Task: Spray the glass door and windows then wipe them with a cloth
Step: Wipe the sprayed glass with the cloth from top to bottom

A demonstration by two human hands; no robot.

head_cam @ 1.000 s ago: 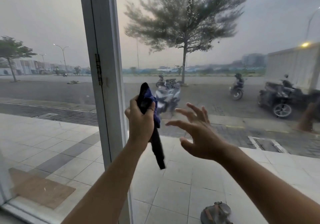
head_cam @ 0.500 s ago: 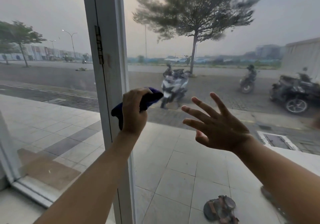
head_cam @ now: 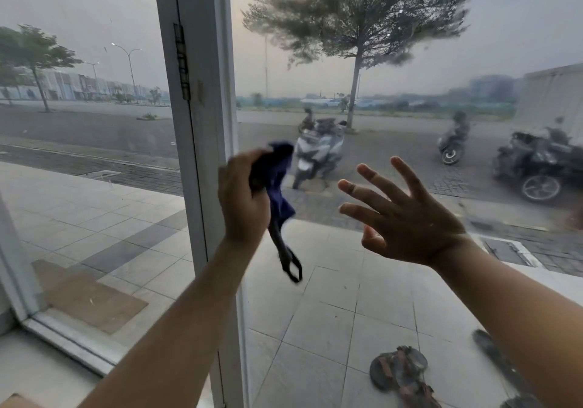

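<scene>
As I judge it, the likeliest trouble is smearing rather than cleaning; my cloth (head_cam: 273, 172) is wadded into a narrow lump with a dark tail dangling below my fist, so only a small patch would meet the glass pane (head_cam: 426, 98), and the loose tail could drag streaks across the lower part; the misty speckling toward the pane's upper right corner looks like wet film, and left too long it may dry to haze. My right hand (head_cam: 410, 227) is a second risk; it is up near the middle of the pane, palm forward, and a bare palm laid on the glass would leave prints; whether its fingers (head_cam: 378, 183) touch the glass I cannot tell. This close to the pane's left edge, my knuckles could knock the white frame (head_cam: 197, 142), which carries a hinge (head_cam: 182, 60) higher up. No spray bottle shows, so re-wetting would mean finding it first.

As for the grip: my left hand (head_cam: 244, 201) is clenched round the cloth, fingers curled over the bunched blue fabric, at the pane's left edge about mid-height, just beside the frame; the fabric is blurred, so I cannot say whether it presses the glass. My right hand is released, fingers straight and spread wide, holding nothing.
</scene>
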